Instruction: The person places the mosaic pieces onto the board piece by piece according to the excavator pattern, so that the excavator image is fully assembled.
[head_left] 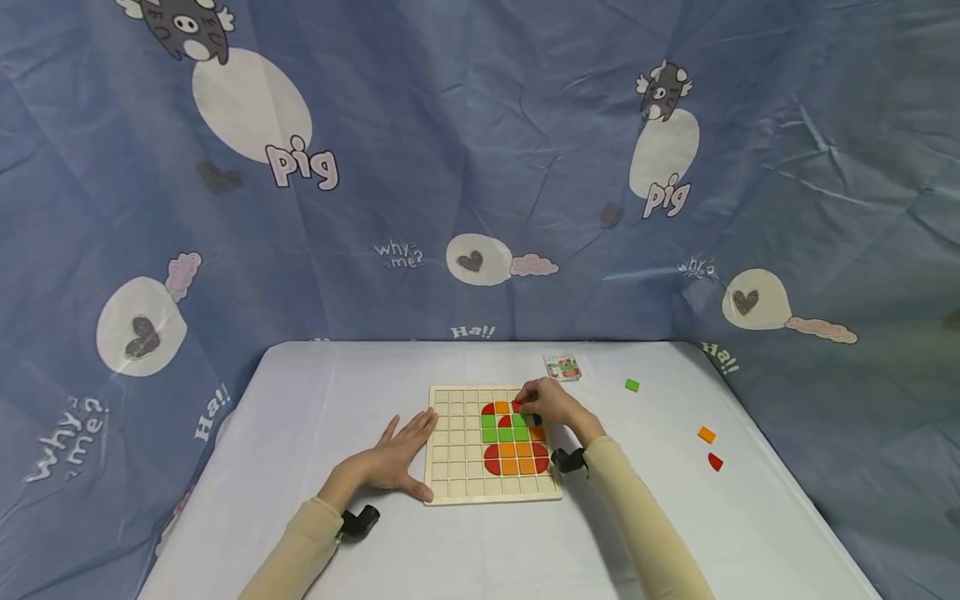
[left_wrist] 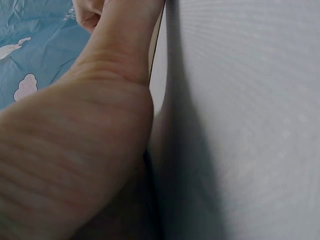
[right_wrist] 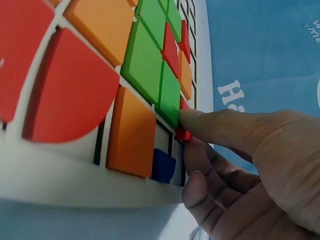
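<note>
A wooden grid board (head_left: 456, 450) lies on the white table, with red, orange and green pieces on its right half. The left hand (head_left: 390, 460) rests at the board's left edge with its fingers spread; the left wrist view shows mostly its palm side (left_wrist: 80, 135). At the board's upper right, the right hand (head_left: 553, 403) pinches a red piece (right_wrist: 184, 131) between thumb and finger, beside a green piece (right_wrist: 169, 95). Just below, in the right wrist view, are a dark blue piece (right_wrist: 163, 165) and an orange piece (right_wrist: 131, 132). The right hand (right_wrist: 250, 165) partly covers the red piece.
A small picture card (head_left: 563, 367) lies behind the board. Off to the right on the table (head_left: 637, 517) are a loose green piece (head_left: 632, 385), an orange piece (head_left: 707, 435) and a red piece (head_left: 715, 462). A blue printed cloth (head_left: 420, 167) hangs behind the table.
</note>
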